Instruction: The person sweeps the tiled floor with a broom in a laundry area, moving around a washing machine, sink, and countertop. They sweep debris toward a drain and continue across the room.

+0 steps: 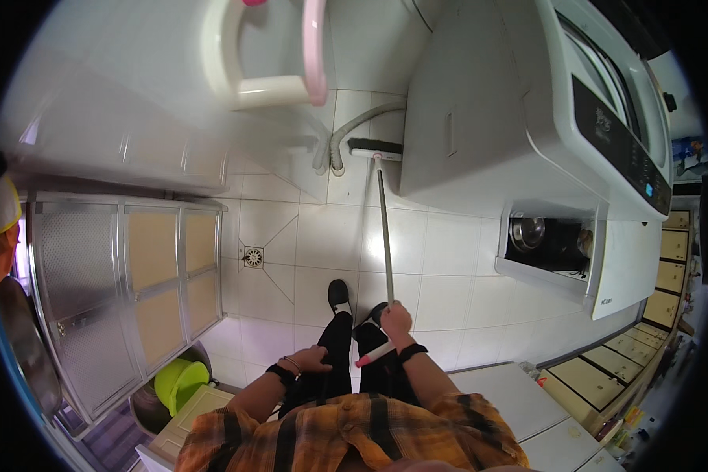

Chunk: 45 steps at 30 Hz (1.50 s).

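My right hand [396, 321] is closed around the grey pole of a broom [384, 236]. Its white head with dark bristles [376, 147] lies on the tiled floor against the base of a white washing machine [472, 118]. The pole's white and pink end [374, 355] sticks out below my fist, in front of my thigh. My left hand [312, 360] hangs by my left thigh with nothing visible in it; its fingers look loosely bent. Just left of the broom head, a grey corrugated hose [357, 125] curves down to the floor.
Aluminium-framed cabinet doors [153, 253] stand left, beyond a floor drain [253, 257]. A green plastic basin [180, 377] sits at lower left. At right, an open white compartment [593, 259] holds a metal bowl [526, 232]. A pink and white plastic frame [271, 91] juts in overhead.
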Each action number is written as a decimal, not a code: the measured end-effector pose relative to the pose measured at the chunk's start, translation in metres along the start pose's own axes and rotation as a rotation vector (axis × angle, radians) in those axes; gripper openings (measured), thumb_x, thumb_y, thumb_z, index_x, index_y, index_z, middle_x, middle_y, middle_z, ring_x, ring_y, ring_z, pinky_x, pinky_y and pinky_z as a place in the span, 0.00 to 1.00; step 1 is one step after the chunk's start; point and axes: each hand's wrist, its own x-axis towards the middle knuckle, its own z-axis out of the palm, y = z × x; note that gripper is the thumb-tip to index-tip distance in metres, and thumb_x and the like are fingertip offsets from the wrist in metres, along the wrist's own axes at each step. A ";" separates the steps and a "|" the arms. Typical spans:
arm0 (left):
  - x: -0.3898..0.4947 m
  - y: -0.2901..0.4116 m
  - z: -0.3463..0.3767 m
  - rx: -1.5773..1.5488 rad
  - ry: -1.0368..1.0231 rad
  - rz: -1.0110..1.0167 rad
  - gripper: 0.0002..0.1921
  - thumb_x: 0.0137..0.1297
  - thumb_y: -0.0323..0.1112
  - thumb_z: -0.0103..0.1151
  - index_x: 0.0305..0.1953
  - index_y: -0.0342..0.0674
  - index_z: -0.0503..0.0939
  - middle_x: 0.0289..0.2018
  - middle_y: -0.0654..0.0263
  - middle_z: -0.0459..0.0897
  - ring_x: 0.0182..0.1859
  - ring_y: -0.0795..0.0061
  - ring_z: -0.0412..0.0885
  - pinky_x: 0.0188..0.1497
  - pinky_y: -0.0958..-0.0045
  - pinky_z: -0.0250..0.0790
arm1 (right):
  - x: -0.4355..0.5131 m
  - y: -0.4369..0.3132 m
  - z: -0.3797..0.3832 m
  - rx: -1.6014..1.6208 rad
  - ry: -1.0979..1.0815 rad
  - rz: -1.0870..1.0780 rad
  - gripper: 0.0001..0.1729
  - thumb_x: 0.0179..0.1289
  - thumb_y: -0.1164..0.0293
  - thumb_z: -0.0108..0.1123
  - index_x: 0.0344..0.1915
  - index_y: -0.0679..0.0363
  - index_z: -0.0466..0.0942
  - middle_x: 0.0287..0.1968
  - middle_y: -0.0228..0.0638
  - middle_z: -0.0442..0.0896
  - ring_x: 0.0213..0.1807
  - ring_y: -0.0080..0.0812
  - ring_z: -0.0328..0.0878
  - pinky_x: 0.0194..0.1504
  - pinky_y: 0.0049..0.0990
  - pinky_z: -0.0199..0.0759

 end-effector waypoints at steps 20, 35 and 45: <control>0.035 -0.023 -0.024 0.024 0.053 -0.354 0.69 0.35 0.65 0.71 0.70 0.44 0.33 0.53 0.09 0.47 0.41 0.27 0.76 0.48 0.56 0.74 | 0.241 -0.022 0.172 0.354 0.108 -0.040 0.12 0.63 0.69 0.50 0.37 0.70 0.65 0.27 0.56 0.80 0.30 0.59 0.78 0.34 0.48 0.74; 0.042 -0.006 -0.025 0.084 -0.002 -0.345 0.69 0.34 0.61 0.72 0.70 0.41 0.34 0.53 0.06 0.41 0.42 0.29 0.77 0.50 0.59 0.73 | 0.245 0.014 0.059 -0.048 -0.161 -0.101 0.13 0.61 0.77 0.43 0.43 0.73 0.66 0.38 0.58 0.81 0.40 0.50 0.82 0.42 0.37 0.78; 0.036 0.015 0.011 0.117 -0.159 -0.320 0.66 0.40 0.66 0.68 0.71 0.43 0.34 0.57 0.19 0.53 0.51 0.32 0.72 0.56 0.55 0.68 | 0.106 0.099 -0.011 -0.164 -0.274 0.008 0.12 0.62 0.74 0.45 0.43 0.70 0.68 0.36 0.56 0.82 0.41 0.52 0.81 0.43 0.41 0.76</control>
